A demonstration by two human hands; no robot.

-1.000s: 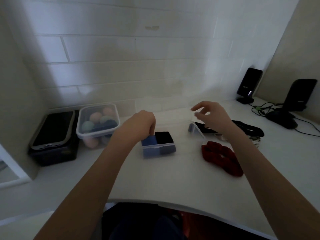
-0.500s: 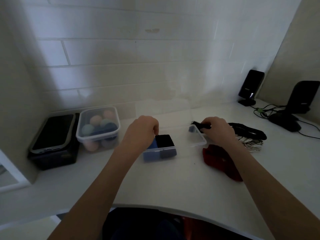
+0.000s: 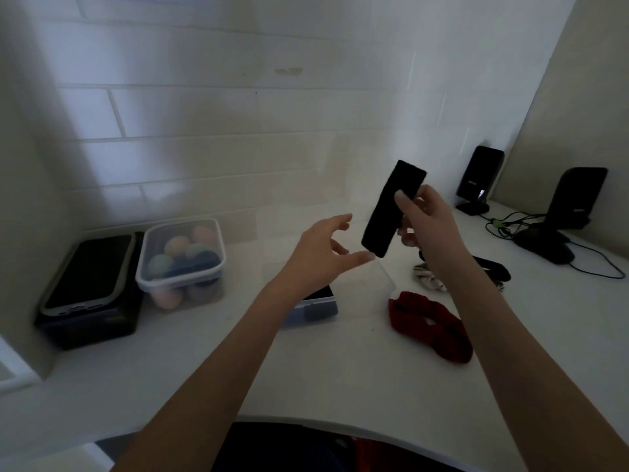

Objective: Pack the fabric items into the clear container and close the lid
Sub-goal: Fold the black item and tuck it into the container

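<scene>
White brick-tiled wall at the back, a white table (image 3: 340, 376) with a curved near edge running along it, and both arms are up over the middle. The right hand (image 3: 423, 221) is raised above the table, thumb and fingers pinched on a long black fabric strip (image 3: 391, 207) that tilts from upper right down to lower left, clear of everything below. The left hand (image 3: 321, 258) hovers just beside the strip's lower end, fingers spread and relaxed, holding nothing; whether a fingertip touches the strip, I cannot tell. Under the left wrist sits the small clear container (image 3: 318, 306) on the table, lid off, with dark fabric showing inside, partly hidden by the arm. Just right of it lies a clear lid (image 3: 386, 281), faint against the white. Nearer and to the right, a red scrunchie (image 3: 430, 325) lies crumpled on the table, and beyond it a pale patterned fabric piece (image 3: 427, 275) beside a black band (image 3: 490, 269). Far left, a bigger lidded tub (image 3: 182, 260) holds pastel balls, next to a phone (image 3: 88, 270) lying on a black box. Far right, two black stands (image 3: 480, 180) with cables trailing across the table.
</scene>
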